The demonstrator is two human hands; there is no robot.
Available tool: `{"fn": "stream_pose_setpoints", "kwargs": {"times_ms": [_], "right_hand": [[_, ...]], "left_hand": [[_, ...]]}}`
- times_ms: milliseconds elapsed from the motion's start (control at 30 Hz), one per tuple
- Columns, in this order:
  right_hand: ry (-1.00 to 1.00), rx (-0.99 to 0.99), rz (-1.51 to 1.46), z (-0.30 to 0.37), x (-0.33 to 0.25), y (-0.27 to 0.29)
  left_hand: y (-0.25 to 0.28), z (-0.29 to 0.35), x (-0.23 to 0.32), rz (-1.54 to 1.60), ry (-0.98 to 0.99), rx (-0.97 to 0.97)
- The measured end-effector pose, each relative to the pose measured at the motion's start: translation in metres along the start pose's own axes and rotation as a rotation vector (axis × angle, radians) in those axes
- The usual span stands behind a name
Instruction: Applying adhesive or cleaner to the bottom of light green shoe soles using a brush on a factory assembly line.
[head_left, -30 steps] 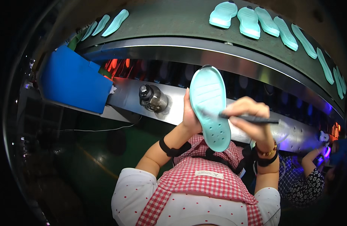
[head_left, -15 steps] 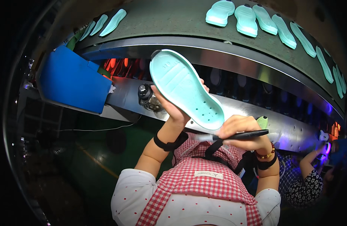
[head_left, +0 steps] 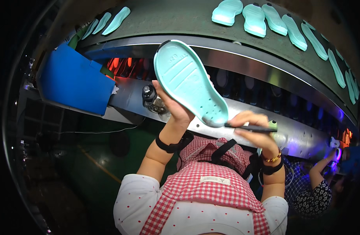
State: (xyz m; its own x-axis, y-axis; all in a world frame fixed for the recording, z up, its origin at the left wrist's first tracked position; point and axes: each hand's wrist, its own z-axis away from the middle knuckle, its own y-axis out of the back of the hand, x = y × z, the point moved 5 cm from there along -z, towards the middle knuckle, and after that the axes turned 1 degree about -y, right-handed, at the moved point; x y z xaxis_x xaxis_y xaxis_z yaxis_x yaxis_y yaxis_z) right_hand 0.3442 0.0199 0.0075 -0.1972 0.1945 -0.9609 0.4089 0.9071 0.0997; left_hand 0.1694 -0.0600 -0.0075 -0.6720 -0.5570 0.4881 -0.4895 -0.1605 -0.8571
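My left hand (head_left: 176,107) grips a mint-green shoe sole (head_left: 189,82) from below and holds it tilted, its toe up and to the left, its heel down at the right. My right hand (head_left: 254,131) pinches a thin black brush (head_left: 251,127) that lies level, with its tip touching the heel end of the sole. Both wrists wear dark bands, and the right one also carries a bead bracelet. A red checked apron covers my chest below the hands.
Several more mint soles (head_left: 266,17) ride on a grey conveyor belt (head_left: 180,19) above. A blue box (head_left: 72,80) sits at the left on a steel ledge (head_left: 246,131), beside a small jar (head_left: 152,100). Another person's arm (head_left: 319,168) shows at the right.
My left hand has swung the sole from upright to tilted, toe up-left. My right hand with the brush has dropped from mid-sole to the heel end.
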Motion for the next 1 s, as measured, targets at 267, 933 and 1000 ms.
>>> {"fn": "stream_pose_setpoints", "kwargs": {"times_ms": [267, 933, 1000], "right_hand": [[-0.183, 0.118, -0.551, 0.005, 0.029, 0.002], [0.018, -0.448, 0.143, 0.003, -0.036, -0.002], [0.075, -0.519, 0.183, -0.001, -0.050, 0.004]], "left_hand": [[-0.016, 0.003, 0.001, 0.024, 0.080, 0.000], [-0.008, 0.027, -0.039, -0.332, 0.899, -0.220], [-0.005, 0.026, -0.034, -0.303, 0.909, -0.263]]}}
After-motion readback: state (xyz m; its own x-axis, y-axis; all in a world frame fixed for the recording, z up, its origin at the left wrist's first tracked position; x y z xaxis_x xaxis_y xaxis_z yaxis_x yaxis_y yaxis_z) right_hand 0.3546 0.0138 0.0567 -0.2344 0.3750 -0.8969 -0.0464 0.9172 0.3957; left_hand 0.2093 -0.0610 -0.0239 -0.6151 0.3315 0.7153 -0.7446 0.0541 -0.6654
